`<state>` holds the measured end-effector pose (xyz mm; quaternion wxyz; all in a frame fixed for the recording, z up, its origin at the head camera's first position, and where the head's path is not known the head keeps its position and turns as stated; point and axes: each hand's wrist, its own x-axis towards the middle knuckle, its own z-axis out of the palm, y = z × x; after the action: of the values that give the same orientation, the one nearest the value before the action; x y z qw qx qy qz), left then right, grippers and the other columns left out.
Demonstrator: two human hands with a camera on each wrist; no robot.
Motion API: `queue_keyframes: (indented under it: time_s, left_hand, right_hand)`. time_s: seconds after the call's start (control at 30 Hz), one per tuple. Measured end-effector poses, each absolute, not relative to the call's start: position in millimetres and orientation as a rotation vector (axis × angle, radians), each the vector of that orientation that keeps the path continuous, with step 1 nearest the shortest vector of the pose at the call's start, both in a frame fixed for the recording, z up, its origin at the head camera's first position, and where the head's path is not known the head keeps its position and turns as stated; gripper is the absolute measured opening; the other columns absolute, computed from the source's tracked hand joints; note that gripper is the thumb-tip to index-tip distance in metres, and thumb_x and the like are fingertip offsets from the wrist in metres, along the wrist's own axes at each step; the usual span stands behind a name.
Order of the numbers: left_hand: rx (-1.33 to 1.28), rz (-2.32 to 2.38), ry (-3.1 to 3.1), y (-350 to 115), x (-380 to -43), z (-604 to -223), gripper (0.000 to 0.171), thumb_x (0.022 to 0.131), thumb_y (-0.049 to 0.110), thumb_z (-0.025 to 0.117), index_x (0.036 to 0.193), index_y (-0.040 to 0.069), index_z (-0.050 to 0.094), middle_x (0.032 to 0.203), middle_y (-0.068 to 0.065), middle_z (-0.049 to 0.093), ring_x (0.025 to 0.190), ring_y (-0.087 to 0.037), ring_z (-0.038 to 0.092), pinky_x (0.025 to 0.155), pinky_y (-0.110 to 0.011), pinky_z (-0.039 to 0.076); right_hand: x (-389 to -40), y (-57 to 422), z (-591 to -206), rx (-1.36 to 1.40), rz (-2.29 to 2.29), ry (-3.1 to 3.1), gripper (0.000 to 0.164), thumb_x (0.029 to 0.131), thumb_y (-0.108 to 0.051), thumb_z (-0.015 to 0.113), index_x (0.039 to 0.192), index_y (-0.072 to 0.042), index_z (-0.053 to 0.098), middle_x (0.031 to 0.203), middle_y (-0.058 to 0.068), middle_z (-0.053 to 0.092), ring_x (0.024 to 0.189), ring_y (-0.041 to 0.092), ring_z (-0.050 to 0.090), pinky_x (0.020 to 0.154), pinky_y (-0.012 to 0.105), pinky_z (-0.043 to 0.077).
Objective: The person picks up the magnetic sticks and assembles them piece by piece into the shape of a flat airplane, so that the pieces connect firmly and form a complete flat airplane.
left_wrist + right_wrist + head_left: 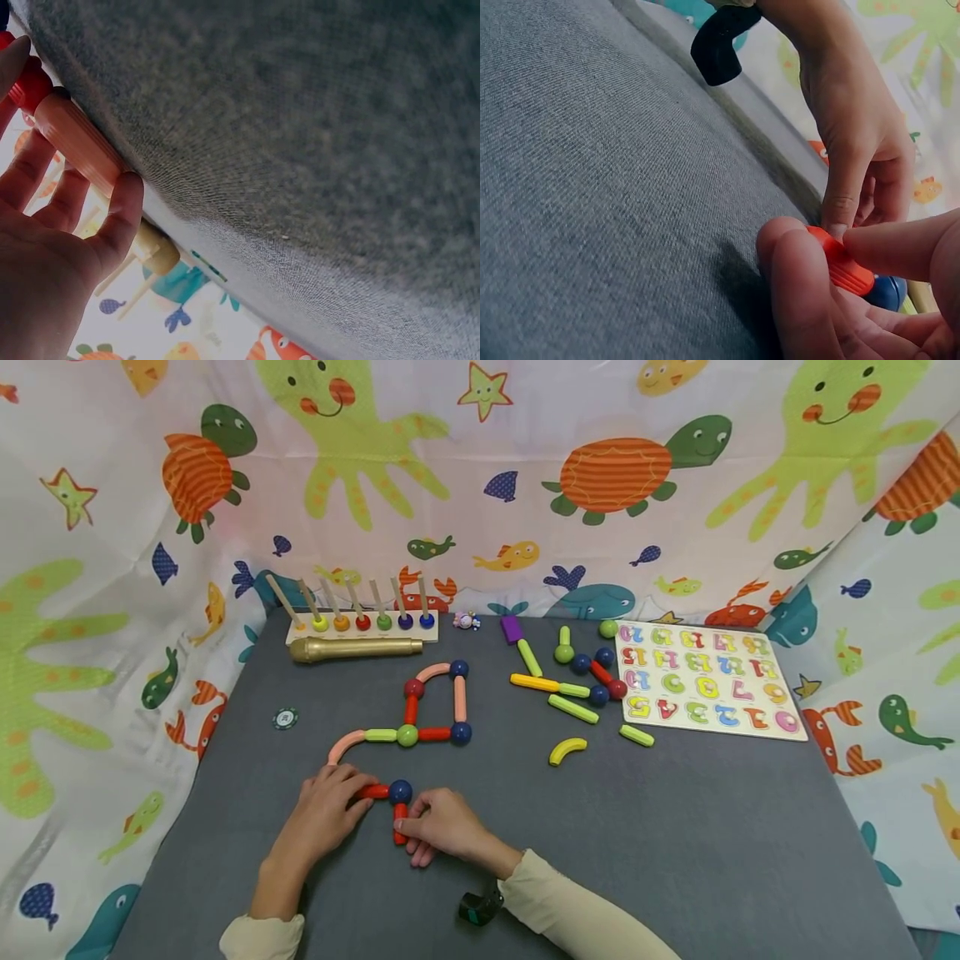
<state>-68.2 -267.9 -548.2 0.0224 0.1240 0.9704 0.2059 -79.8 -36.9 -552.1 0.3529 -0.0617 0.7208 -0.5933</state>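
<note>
My right hand point(448, 825) pinches a red magnetic rod point(841, 264) between thumb and fingertips. The rod's far end meets a blue ball point(401, 792). From that ball another red rod point(372, 792) runs left beneath my left hand point(324, 810). Hidden from above but seen in the left wrist view, a red ball point(34, 86) sits between my left thumb and fingers, joined to a pink rod point(81, 139). A curved pink rod point(345, 746) leads up from my left fingers to a light green rod point(381, 736), a green ball point(407, 735) and a closed loop of rods and balls.
Loose rods and balls, including a yellow curved rod point(566, 751), lie right of the loop. Behind stand a pegged board point(363, 628) and a gold microphone-shaped toy point(356, 649). A number puzzle board point(708, 681) is at right, a poker chip point(285, 718) at left.
</note>
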Motion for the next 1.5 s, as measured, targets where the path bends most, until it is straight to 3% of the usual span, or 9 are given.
queue_keyframes:
  time_s: [0.17,0.43,0.63,0.7,0.87,1.0,1.2,1.5]
  left_hand:
    - [0.391,0.633,3.014,-268,-69,-548,0.025,0.093,0.010,0.085,0.117,0.015,0.079,0.111,-0.004,0.069,0.108,-0.033,0.059,0.086,-0.060,0.044]
    - [0.375,0.655,3.001,-267,-66,-549,0.029,0.093,0.013,0.086,0.121,0.016,0.079,0.112,-0.004,0.068,0.113,-0.034,0.058,0.093,-0.067,0.044]
    - [0.301,0.930,3.078,-267,-58,-541,0.033,0.093,0.007,0.085,0.125,0.009,0.077,0.120,-0.012,0.069,0.125,-0.046,0.054,0.100,-0.072,0.038]
    - [0.237,1.015,3.097,-266,-54,-535,0.032,0.094,0.006,0.083,0.125,0.006,0.076,0.118,-0.013,0.069,0.118,-0.044,0.058,0.098,-0.068,0.041]
    - [0.048,1.111,2.981,-260,-46,-526,0.022,0.101,0.011,0.076,0.122,0.006,0.073,0.099,-0.001,0.068,0.087,-0.020,0.062,0.081,-0.044,0.052]
    - [-0.027,1.163,2.807,-253,-43,-530,0.021,0.104,0.015,0.074,0.123,0.009,0.071,0.087,0.006,0.063,0.073,-0.011,0.056,0.069,-0.032,0.048]
    - [-0.028,1.202,2.643,-238,-42,-539,0.032,0.103,0.018,0.075,0.133,0.011,0.066,0.078,0.006,0.060,0.061,-0.013,0.054,0.060,-0.031,0.045]
    - [-0.093,1.098,2.580,-223,-50,-542,0.060,0.098,0.024,0.080,0.148,0.004,0.054,0.068,0.000,0.057,0.055,-0.019,0.053,0.052,-0.034,0.040]
  right_hand:
    - [-86,-27,-551,-0.202,-1.558,1.836,0.018,0.101,-0.015,0.076,0.090,-0.002,0.071,0.073,0.018,0.074,0.053,0.018,0.070,0.053,0.037,0.060]
    - [-107,11,-544,-0.297,-1.619,1.755,0.024,0.106,-0.014,0.069,0.106,0.010,0.070,0.083,0.019,0.075,0.061,0.016,0.072,0.063,0.037,0.062]
    - [-133,51,-527,-0.305,-1.632,1.839,0.031,0.109,-0.018,0.066,0.118,0.012,0.067,0.095,0.026,0.074,0.072,0.022,0.075,0.076,0.048,0.063]
    - [-141,65,-521,-0.299,-1.635,1.889,0.032,0.110,-0.019,0.065,0.120,0.012,0.066,0.098,0.028,0.074,0.075,0.025,0.076,0.078,0.052,0.062]
    - [-155,101,-510,-0.258,-1.661,1.982,0.035,0.111,-0.019,0.062,0.123,0.013,0.063,0.103,0.030,0.073,0.081,0.029,0.077,0.080,0.049,0.063]
    - [-163,132,-504,-0.186,-1.704,2.021,0.034,0.111,-0.018,0.062,0.124,0.014,0.062,0.107,0.034,0.071,0.082,0.028,0.076,0.080,0.044,0.063]
    - [-178,174,-496,-0.152,-1.594,2.320,0.030,0.111,-0.017,0.061,0.122,0.011,0.063,0.105,0.031,0.072,0.084,0.036,0.077,0.078,0.045,0.063]
    - [-213,208,-502,-0.176,-0.912,2.894,0.034,0.106,-0.016,0.064,0.133,0.004,0.065,0.093,0.014,0.070,0.071,0.026,0.065,0.066,0.038,0.050]
